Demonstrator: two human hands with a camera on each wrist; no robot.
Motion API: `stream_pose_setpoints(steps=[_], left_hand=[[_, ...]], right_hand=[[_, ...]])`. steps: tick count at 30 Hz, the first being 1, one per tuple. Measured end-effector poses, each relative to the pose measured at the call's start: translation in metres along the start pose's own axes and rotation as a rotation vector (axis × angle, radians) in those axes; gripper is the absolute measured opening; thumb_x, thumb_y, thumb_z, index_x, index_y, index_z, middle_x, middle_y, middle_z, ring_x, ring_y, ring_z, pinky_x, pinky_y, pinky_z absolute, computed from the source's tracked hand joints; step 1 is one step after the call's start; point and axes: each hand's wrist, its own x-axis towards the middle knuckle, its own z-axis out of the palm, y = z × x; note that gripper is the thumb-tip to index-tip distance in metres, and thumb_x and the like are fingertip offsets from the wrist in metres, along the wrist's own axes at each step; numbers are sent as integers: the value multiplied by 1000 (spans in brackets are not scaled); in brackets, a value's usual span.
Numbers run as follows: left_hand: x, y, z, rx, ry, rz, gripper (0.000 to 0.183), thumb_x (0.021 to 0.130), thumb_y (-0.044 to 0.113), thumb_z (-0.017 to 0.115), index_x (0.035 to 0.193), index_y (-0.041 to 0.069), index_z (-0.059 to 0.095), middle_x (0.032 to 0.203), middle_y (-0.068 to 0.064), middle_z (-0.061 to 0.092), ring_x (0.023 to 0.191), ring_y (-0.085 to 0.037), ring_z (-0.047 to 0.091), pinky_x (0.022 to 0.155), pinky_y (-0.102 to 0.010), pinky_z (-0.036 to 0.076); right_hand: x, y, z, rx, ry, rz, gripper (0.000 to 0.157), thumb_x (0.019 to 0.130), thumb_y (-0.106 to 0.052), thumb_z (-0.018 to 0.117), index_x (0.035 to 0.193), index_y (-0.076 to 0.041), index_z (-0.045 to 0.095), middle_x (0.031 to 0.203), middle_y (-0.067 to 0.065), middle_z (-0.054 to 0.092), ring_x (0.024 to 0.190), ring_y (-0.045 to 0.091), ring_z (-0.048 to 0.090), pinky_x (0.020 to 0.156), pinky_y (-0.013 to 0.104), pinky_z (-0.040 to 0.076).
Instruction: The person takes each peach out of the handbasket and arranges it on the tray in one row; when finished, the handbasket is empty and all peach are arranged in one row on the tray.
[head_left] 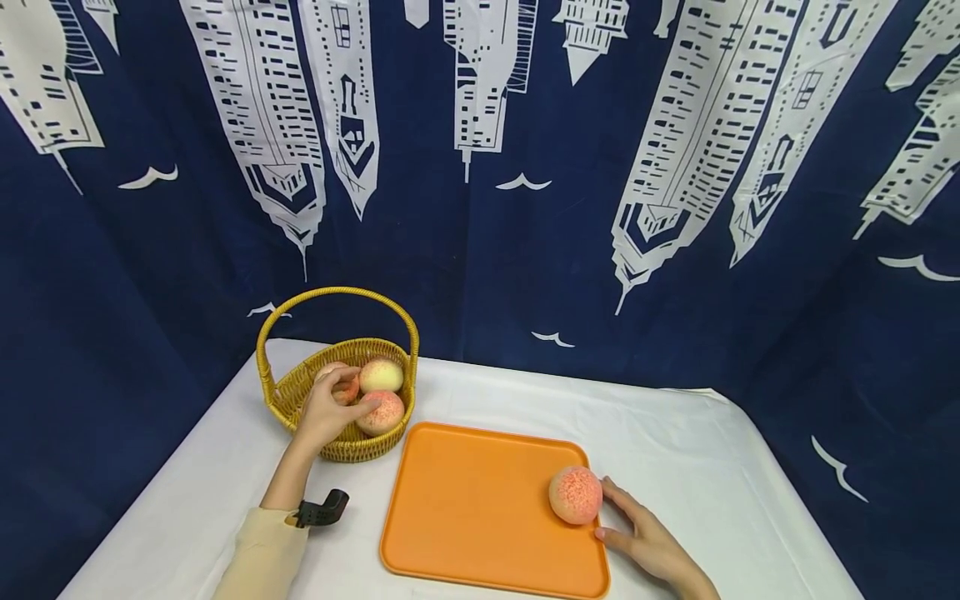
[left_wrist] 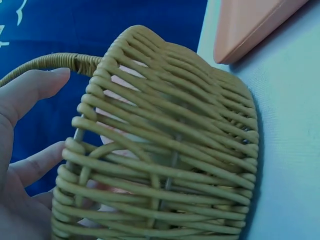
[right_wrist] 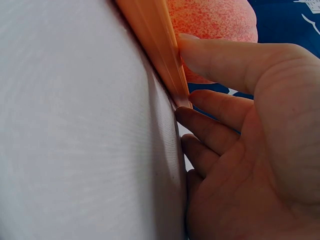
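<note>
My left hand reaches into a yellow wicker basket, its thumb and fingers spread apart over the fruit. Its thumb overlaps the near pink peach, and its fingers lie over a reddish peach that they partly hide. A paler yellow peach sits beside these. In the left wrist view the basket's woven side hides most of the fruit. On the right part of an orange tray rests another pink peach. My right hand is by the tray's right rim, thumb and fingers apart, fingertips right beside that peach.
The basket's tall arched handle rises over the fruit. A white cloth covers the table under basket and tray. Behind the table hangs a dark blue curtain with white building prints. A black strap device is on the left wrist.
</note>
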Motion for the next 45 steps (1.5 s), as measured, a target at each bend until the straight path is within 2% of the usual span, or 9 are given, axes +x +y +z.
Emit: stream_pose_setpoints(steps=[5,10,20,27,30,34,45], left_hand=[[0,-2,2,8,-24,-26,67,80,24,80,137,1,51,133,-21,54,120,-37,52,98,-47,46],[-1,-4,5,43,-58,-43,66,81,23,79,136,0,51,136,-22,53,123,-38,51,99,-48,46],[0,-4,11,122,-73,-56,65,79,23,80,134,1,53,130,-21,58,116,-35,56,91,-46,49],[1,-6,14,227,-97,-66,68,77,31,81,132,2,55,122,-22,62,109,-33,58,87,-47,49],[2,-6,15,246,-100,-62,68,77,32,81,132,2,55,121,-21,62,106,-32,58,86,-47,49],[2,-6,15,246,-106,-49,70,77,33,82,132,1,55,122,-22,62,107,-33,58,87,-48,49],[1,-7,16,233,-80,-19,65,75,27,83,128,-1,58,124,-24,62,111,-36,59,94,-52,48]], right_hand=[[1,-1,0,-6,0,3,73,85,-32,74,146,-6,44,156,20,32,144,38,26,111,23,27],[1,-3,0,-17,-8,9,73,86,-32,73,146,-5,43,156,21,32,144,38,26,113,35,29],[0,-2,0,-30,-14,2,73,87,-32,72,146,-3,42,155,23,32,143,39,28,112,35,30],[1,-4,-1,-23,-26,10,74,87,-32,72,147,-2,41,156,23,30,144,40,26,112,53,26],[1,-4,-1,-28,-22,8,74,87,-32,72,147,-2,41,155,23,31,144,40,27,112,57,25],[1,-4,0,-35,-15,6,73,87,-32,72,146,-3,41,155,23,31,143,40,27,112,56,26],[0,-4,-1,-21,-21,5,73,87,-31,72,147,-3,41,156,23,31,144,40,26,113,43,29]])
